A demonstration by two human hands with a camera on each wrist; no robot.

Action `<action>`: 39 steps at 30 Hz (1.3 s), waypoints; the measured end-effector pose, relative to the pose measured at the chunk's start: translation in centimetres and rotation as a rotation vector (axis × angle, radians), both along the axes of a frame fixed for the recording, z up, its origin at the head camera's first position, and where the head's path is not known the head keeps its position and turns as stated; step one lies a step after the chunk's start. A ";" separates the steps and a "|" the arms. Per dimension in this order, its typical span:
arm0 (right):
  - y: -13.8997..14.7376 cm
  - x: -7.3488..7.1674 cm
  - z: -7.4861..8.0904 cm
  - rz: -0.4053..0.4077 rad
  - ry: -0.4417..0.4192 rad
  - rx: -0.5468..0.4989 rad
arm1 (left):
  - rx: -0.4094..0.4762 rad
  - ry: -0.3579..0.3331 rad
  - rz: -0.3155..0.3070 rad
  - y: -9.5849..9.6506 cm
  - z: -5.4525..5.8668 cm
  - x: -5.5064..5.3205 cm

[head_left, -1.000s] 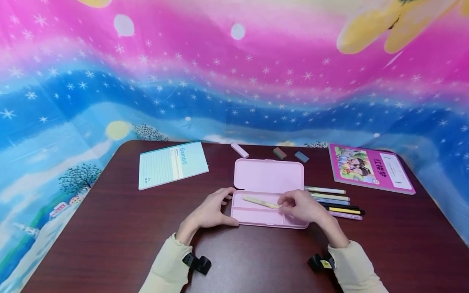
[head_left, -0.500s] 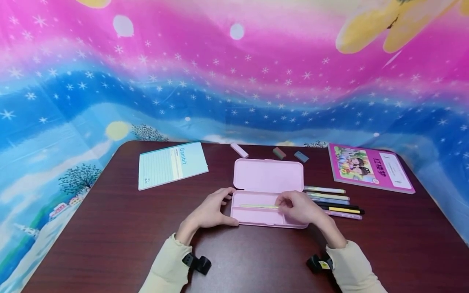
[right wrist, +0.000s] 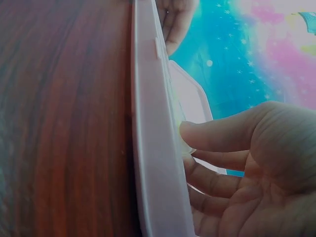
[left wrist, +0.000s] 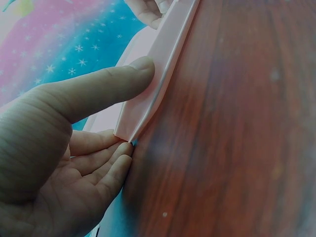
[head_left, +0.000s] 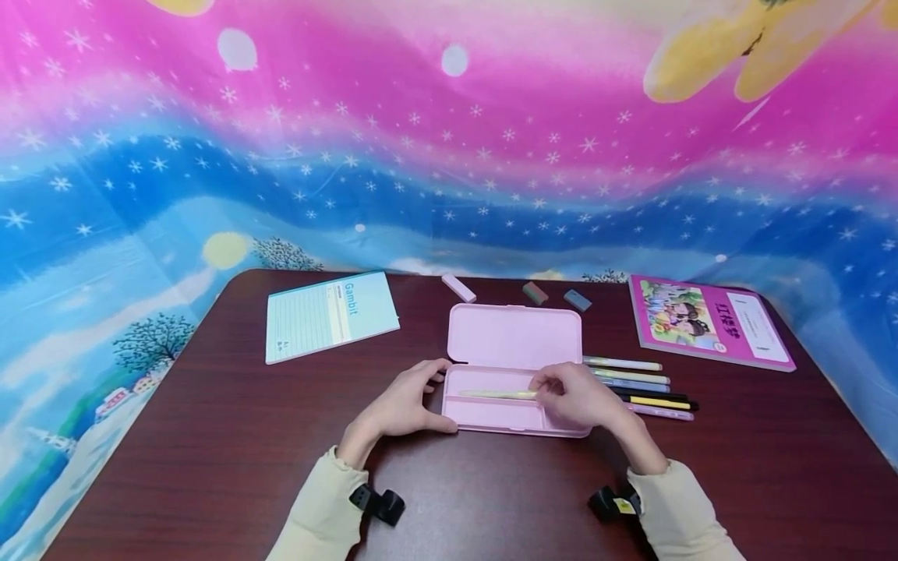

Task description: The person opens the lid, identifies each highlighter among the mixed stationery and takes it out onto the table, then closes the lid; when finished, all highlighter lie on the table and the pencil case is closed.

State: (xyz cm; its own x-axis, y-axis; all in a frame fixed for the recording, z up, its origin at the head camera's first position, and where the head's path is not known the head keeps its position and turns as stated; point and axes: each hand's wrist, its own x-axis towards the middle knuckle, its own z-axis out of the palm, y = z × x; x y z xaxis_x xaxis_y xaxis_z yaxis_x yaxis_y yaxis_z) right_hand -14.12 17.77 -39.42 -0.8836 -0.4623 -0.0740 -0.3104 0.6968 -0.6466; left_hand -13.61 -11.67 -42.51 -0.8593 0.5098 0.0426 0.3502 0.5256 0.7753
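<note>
A pink pencil case [head_left: 515,336] lies with its lid raised towards the back of the table. My left hand [head_left: 400,401] grips its left end, the thumb at the front wall and the fingers round the far side; the left wrist view shows this hand [left wrist: 64,143] against the case wall [left wrist: 163,54]. Over the tray, my right hand [head_left: 578,396] pinches a pale yellow pen [head_left: 496,394] by its right end. In the right wrist view, the right thumb and index finger meet just behind the case's front wall [right wrist: 158,128], and the pen is mostly hidden.
Several pens [head_left: 659,401] lie right of the case, partly behind the right hand. Behind it sit a pink eraser [head_left: 459,288], a red-green eraser [head_left: 535,294] and a blue-grey eraser [head_left: 578,301]. A notebook [head_left: 330,315] lies left, a pink book [head_left: 708,323] right.
The pen has turned from slanting across the rear compartment to lying nearly level along the tray's divider. The right hand has shifted only slightly, and the left hand has stayed put.
</note>
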 end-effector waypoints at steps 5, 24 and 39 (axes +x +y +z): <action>0.4 0.0 0.1 -0.031 0.022 -0.045 | 0.001 -0.003 0.001 0.0 -0.1 0.1; 1.9 -0.7 1.5 -0.285 -0.116 -0.450 | 0.002 0.001 -0.002 -0.1 0.0 0.0; 5.6 0.6 3.5 -0.315 -0.108 -0.521 | -0.001 -0.002 0.002 0.0 0.0 0.0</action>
State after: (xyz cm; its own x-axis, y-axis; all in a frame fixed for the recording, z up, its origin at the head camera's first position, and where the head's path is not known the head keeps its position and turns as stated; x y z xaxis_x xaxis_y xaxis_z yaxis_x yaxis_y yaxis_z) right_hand -13.53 23.32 -35.88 -0.9836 -0.1800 -0.0057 -0.0547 0.3286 -0.9429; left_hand -13.60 -11.69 -42.53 -0.8602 0.5084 0.0407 0.3480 0.5267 0.7756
